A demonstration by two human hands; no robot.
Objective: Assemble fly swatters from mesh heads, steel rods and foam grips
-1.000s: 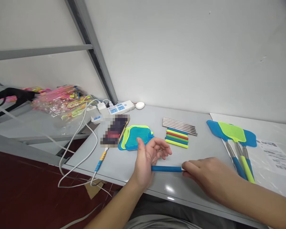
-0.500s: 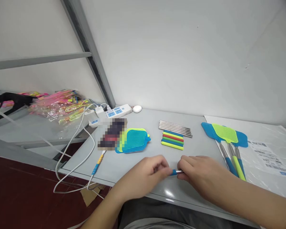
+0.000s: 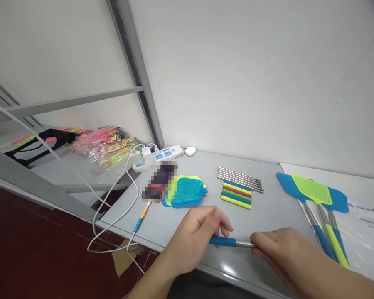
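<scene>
Near the front of the table, a fly swatter handle with a blue grip [image 3: 223, 241] and a metal rod [image 3: 244, 244] lies level between my hands. My left hand [image 3: 199, 236] curls loosely about the grip's left end, its thumb lifted off; the end itself is hidden by the palm. On the right, my right hand [image 3: 283, 251] pinches the rod, whose far end is out of sight inside it. Beyond them are several coloured grips [image 3: 236, 196] in a row and several bare metal rods [image 3: 239, 179]. Blue and yellow-green mesh swatter heads [image 3: 188, 192] are stacked left of these.
Several whole fly swatters [image 3: 318, 193] rest on white plastic packaging [image 3: 367, 241] at right. A blurred-out flat object [image 3: 160, 180], a power strip [image 3: 166, 154], white cables [image 3: 124, 209] and a white mouse-like object [image 3: 190, 151] occupy the left. Bagged colourful items [image 3: 102, 143] fill the shelf beyond.
My hands have moved apart, showing more of the blue grip and rod. My left thumb has lifted from the grip. The whole view has shifted slightly.
</scene>
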